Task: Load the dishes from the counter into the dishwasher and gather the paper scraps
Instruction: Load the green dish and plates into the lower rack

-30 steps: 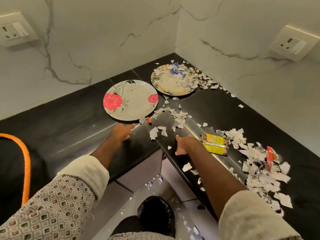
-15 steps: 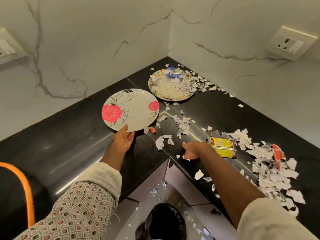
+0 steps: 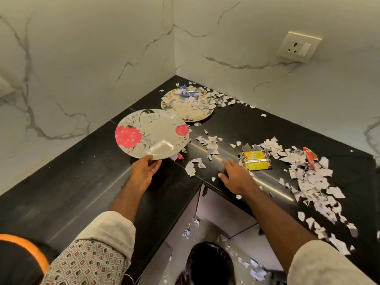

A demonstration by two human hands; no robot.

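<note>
Black corner counter (image 3: 82,192): scrap-strewn plate (image 3: 186,113) near back corner, yellow packet (image 3: 255,160) toward right, paper scraps (image 3: 312,182) scattered around it.

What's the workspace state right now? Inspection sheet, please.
Surface: black corner counter, glossy, scrap-strewn.
Job's things: flower plate, near rim looks lifted; corner plate under scraps; scrap pile at right.
Clutter: yellow packet; red wrapper.
Hands: left hand grips flower plate's near rim; right hand open over counter edge.
Cables: orange hose lower left, ends unseen.
Surroundings: marble walls; socket; dark bin and floor scraps below.
</note>
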